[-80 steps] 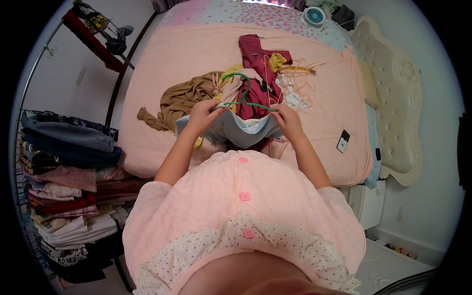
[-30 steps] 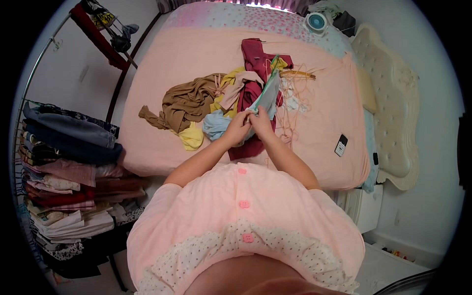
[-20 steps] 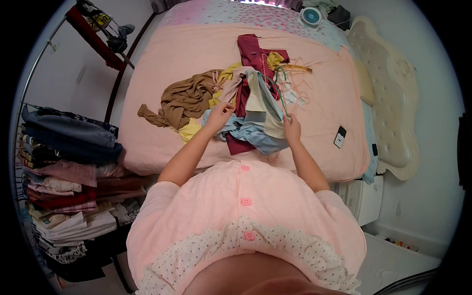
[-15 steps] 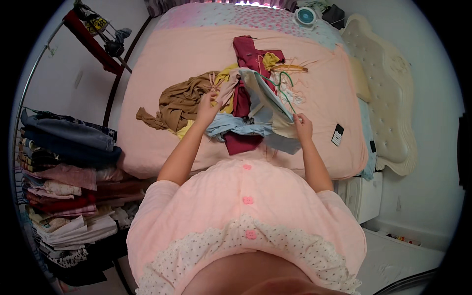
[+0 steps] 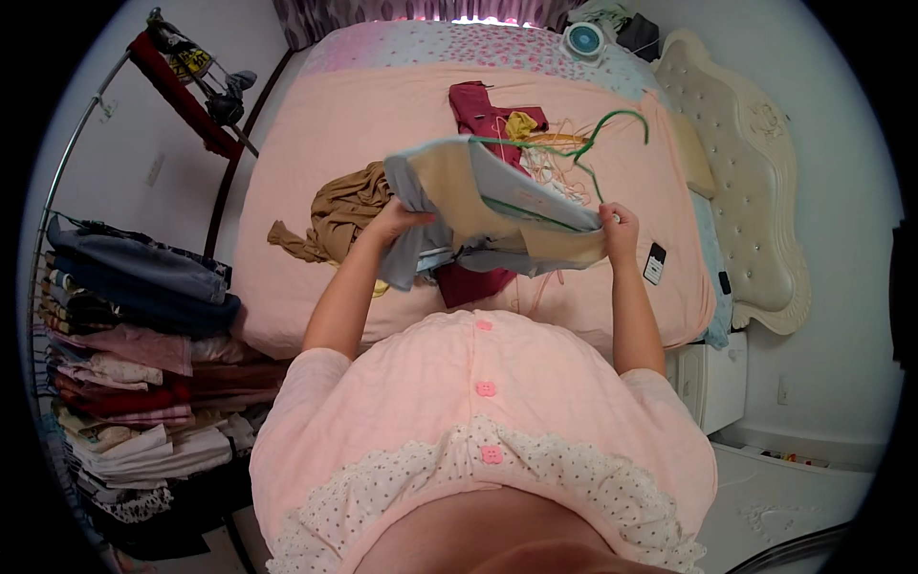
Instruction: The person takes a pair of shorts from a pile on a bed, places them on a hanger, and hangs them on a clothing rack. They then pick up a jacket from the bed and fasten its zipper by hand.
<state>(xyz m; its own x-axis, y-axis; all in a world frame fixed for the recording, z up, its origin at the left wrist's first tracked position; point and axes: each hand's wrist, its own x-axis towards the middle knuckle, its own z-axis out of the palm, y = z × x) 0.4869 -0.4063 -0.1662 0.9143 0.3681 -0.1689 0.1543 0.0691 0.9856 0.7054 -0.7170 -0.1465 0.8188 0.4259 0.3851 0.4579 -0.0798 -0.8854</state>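
I hold a light grey-blue and beige garment (image 5: 459, 196) up over the bed, stretched between my hands. My left hand (image 5: 400, 222) is closed on its left side. My right hand (image 5: 620, 230) pinches its right end. A green clothes hanger (image 5: 583, 151) sits partly inside the garment, its hook sticking up at the far right. Under and behind the garment lie a crumpled brown garment (image 5: 349, 206) and a dark red one (image 5: 473, 107), with a small yellow cloth (image 5: 521, 125) on the red one. Part of a light blue cloth shows beneath.
Loose hangers (image 5: 559, 177) lie tangled on the peach bed sheet (image 5: 287, 143). A phone (image 5: 655, 263) rests at the right, and a small fan (image 5: 583, 40) stands at the far corner. On the left, a metal rack (image 5: 59, 172) carries stacked clothes (image 5: 143, 263).
The garment and green hanger have come up and nearer, and the garment is spread wider. My left hand now grips its left side; my right hand has moved slightly right.
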